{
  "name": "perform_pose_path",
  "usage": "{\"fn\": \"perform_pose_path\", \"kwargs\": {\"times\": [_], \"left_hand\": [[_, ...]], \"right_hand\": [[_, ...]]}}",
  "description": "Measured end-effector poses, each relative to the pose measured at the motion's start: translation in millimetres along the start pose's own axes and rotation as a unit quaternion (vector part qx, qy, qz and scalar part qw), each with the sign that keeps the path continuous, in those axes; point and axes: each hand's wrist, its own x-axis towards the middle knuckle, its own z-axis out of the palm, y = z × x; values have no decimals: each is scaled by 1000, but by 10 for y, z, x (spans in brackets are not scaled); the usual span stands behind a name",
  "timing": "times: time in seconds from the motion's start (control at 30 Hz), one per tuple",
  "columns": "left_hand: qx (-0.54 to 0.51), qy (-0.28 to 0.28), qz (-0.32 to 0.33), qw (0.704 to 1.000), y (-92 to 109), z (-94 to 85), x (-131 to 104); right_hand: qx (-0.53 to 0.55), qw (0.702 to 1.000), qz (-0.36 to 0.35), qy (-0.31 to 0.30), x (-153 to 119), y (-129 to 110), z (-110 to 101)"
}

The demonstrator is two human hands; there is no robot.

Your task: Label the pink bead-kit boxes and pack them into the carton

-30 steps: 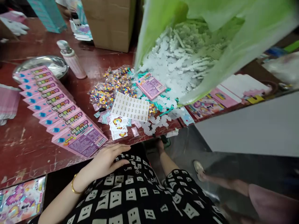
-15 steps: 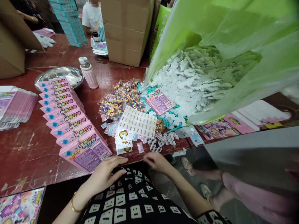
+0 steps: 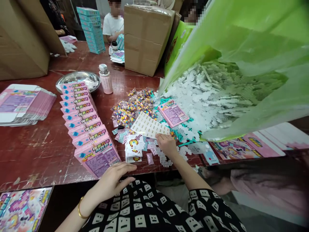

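Note:
My left hand rests at the table's front edge, fingers stretched out and thumb apart, holding nothing. Just beyond it stands the nearest of a row of pink boxes. My right hand is at the lower right corner of a white sticker sheet, its fingers closed together on that edge; the thumb is hidden. Left of this hand lie printed pattern cards and a small pink packet. White perforated pieces lie beneath it. Behind the sheet are bags of colourful beads.
A large green-lined bag of white pieces spills onto the table at right, beside a pink box. Flat cartons, a metal bowl and a pink bottle stand left. Behind are a cardboard box and a person.
My right hand has moved from the table's front edge forward to the sticker sheet's corner. My left hand stays by the pink boxes. The view has shifted, so things sit further right.

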Motion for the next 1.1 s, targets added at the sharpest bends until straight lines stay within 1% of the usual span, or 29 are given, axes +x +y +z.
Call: {"fn": "perform_pose_path", "kwargs": {"times": [0.07, 0.13, 0.17, 0.2, 0.23, 0.27, 0.3, 0.33, 0.37, 0.4, 0.43, 0.53, 0.57, 0.6, 0.63, 0.67, 0.7, 0.73, 0.77, 0.8, 0.83, 0.87, 0.9, 0.93, 0.97, 1.0, 1.03, 1.07, 1.1], "left_hand": [[-37, 8, -29, 999, -20, 35, 16], [-125, 37, -80, 988, -42, 71, 59], [-201, 60, -104, 972, -52, 78, 91], [-293, 84, -123, 945, -59, 73, 130], [-390, 104, -138, 905, -62, 53, 172], [-478, 118, -146, 858, -60, 19, 214], [-546, 124, -151, 815, -53, -26, 255], [-590, 122, -158, 782, -40, -75, 293], [-613, 116, -166, 764, -25, -123, 329], [-620, 109, -178, 756, -9, -161, 363], [-618, 93, -195, 756, 5, -185, 398], [-570, 34, -260, 779, 49, -147, 530], [-553, 29, -274, 787, 73, -102, 584], [-541, 43, -280, 792, 105, -51, 642], [-537, 82, -278, 792, 147, 2, 703], [-539, 139, -270, 786, 194, 51, 763], [-543, 205, -257, 773, 243, 91, 821], [-546, 270, -241, 755, 292, 120, 873], [-549, 328, -226, 735, 336, 137, 916], [-553, 367, -214, 717, 373, 145, 948], [-558, 387, -208, 704, 401, 145, 970], [-563, 396, -207, 695, 422, 139, 982], [-568, 399, -206, 690, 436, 132, 987], [-571, 403, -203, 686, 447, 124, 988], [-571, 412, -196, 683, 458, 119, 988], [-569, 426, -185, 679, 470, 117, 989], [-565, 443, -171, 675, 485, 120, 992], [-564, 455, -156, 671, 500, 126, 997], [-566, 459, -143, 670, 512, 134, 1003]], "right_hand": [[-2, 1000, 4, 21, 43, 35, -178], [18, 995, -13, 94, 39, 31, -413], [41, 988, -39, 143, 15, 12, -549], [71, 977, -74, 188, -23, -18, -691], [103, 963, -113, 221, -70, -55, -833], [133, 951, -147, 238, -124, -96, -969], [157, 944, -166, 239, -180, -138, -1093], [179, 941, -167, 232, -231, -178, -1198], [201, 941, -156, 224, -274, -213, -1282], [227, 940, -138, 214, -304, -240, -1342], [257, 938, -119, 202, -321, -259, -1380], [341, 924, -69, 160, -299, -266, -1383], [369, 914, -35, 163, -277, -264, -1357], [400, 899, 13, 179, -255, -267, -1320], [439, 873, 68, 200, -237, -278, -1276], [488, 837, 118, 216, -226, -297, -1225], [542, 798, 155, 213, -224, -322, -1169], [596, 762, 175, 182, -231, -350, -1111], [641, 735, 183, 129, -246, -378, -1054], [672, 713, 189, 72, -265, -403, -1002], [690, 695, 201, 28, -286, -423, -959], [700, 679, 223, 11, -304, -439, -929], [708, 660, 250, 26, -317, -454, -912], [718, 637, 274, 62, -323, -473, -907], [732, 610, 287, 98, -322, -498, -911], [749, 586, 285, 118, -314, -534, -919], [767, 569, 274, 116, -301, -581, -926], [781, 560, 260, 95, -286, -637, -929], [788, 559, 249, 63, -270, -697, -924]]}}
